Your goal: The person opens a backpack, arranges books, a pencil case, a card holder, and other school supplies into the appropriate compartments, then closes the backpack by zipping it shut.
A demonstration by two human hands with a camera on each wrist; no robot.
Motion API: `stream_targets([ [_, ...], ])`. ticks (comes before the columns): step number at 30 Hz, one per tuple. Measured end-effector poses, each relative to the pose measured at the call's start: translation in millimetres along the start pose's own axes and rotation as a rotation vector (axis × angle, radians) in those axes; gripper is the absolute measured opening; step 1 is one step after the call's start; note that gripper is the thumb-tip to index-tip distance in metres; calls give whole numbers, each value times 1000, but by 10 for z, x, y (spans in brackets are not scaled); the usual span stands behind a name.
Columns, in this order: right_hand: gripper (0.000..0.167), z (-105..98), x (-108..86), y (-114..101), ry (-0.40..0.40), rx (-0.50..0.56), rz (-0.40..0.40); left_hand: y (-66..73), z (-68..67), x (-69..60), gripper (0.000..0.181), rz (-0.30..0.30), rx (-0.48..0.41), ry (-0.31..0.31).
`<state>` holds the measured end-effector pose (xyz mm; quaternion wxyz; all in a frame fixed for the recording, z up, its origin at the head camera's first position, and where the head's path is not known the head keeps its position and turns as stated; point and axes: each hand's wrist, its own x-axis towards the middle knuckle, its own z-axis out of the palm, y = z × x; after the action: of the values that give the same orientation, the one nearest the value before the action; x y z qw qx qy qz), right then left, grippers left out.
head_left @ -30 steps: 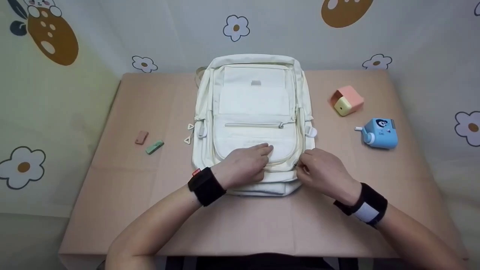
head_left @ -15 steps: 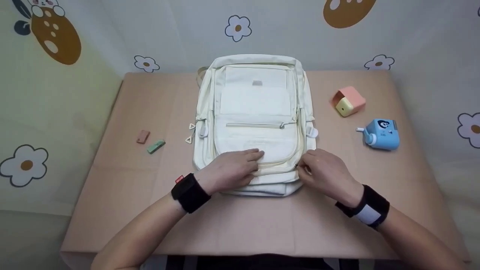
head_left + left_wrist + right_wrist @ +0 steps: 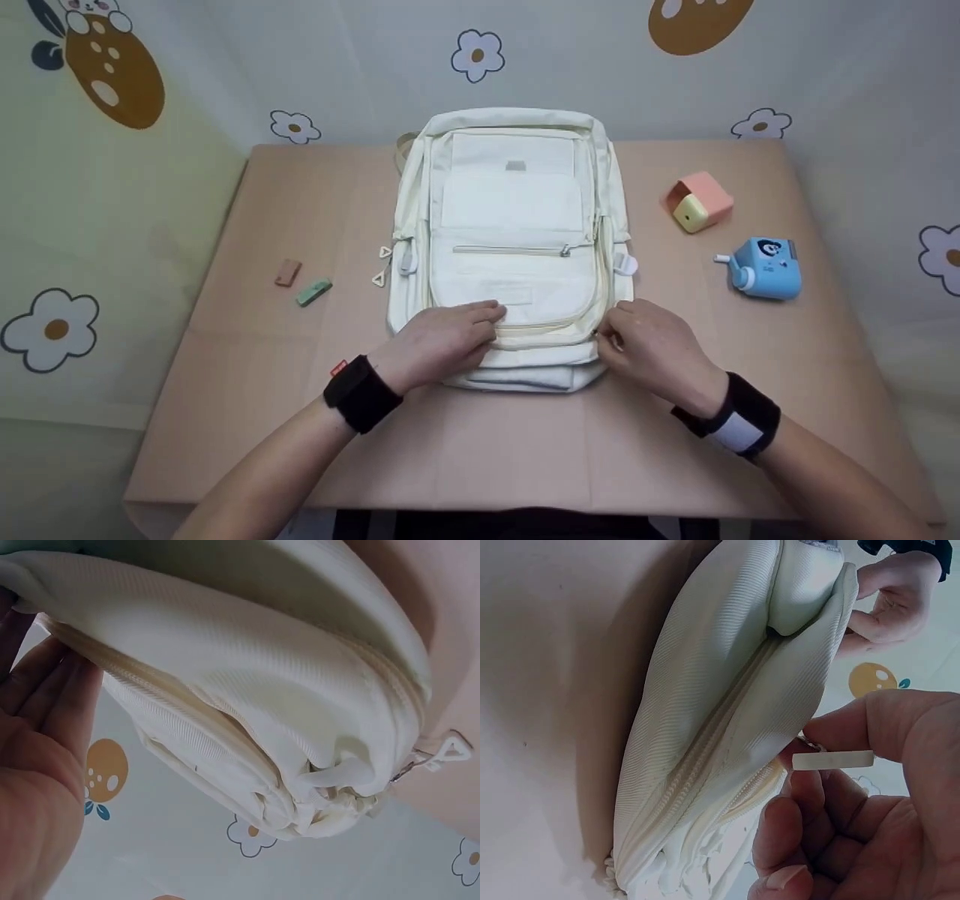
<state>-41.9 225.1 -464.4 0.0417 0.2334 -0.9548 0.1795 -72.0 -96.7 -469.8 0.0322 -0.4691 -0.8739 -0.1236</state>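
Note:
A cream backpack (image 3: 517,202) lies on the table with its front facing up. My left hand (image 3: 442,341) rests on its lower front with fingers fairly straight; in the left wrist view these fingers (image 3: 56,690) touch the edge beside a zipper seam (image 3: 142,675). At the bag's lower right corner, my right hand (image 3: 652,349) pinches a zipper pull. The right wrist view shows the pull's pale tag (image 3: 832,760) between thumb and index finger, with zipper teeth (image 3: 679,787) running along the bag's side. How far that zipper is open is hard to tell.
Left of the backpack lie a small reddish-brown block (image 3: 288,273) and a green one (image 3: 313,292). To its right stand a pink and yellow pencil sharpener (image 3: 701,202) and a blue crank sharpener (image 3: 769,270). A patterned curtain (image 3: 360,67) borders the table (image 3: 465,457).
My left hand has slid leftward along the backpack's lower front. My right hand stays at the lower right corner, still pinching the zipper pull. The view has shifted slightly.

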Motion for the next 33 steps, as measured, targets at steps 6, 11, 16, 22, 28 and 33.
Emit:
stream_targets([
  [6,11,-15,1,-36,-26,7,24,5,-16,15,15,-27,-20,-18],
  [11,15,3,4,-127,-1,-7,-8,7,-17,15,16,-32,-20,-29],
  [16,18,70,25,-281,31,-20,-91,2,4,13,17,-17,0,12],
  [22,17,135,93,-392,62,-16,-165,-4,24,8,15,5,27,53],
  [28,17,142,99,-380,53,-23,-166,-11,21,-23,11,11,-4,29],
  [33,19,149,87,-356,60,-25,-165,-34,12,-88,12,17,-43,12],
])
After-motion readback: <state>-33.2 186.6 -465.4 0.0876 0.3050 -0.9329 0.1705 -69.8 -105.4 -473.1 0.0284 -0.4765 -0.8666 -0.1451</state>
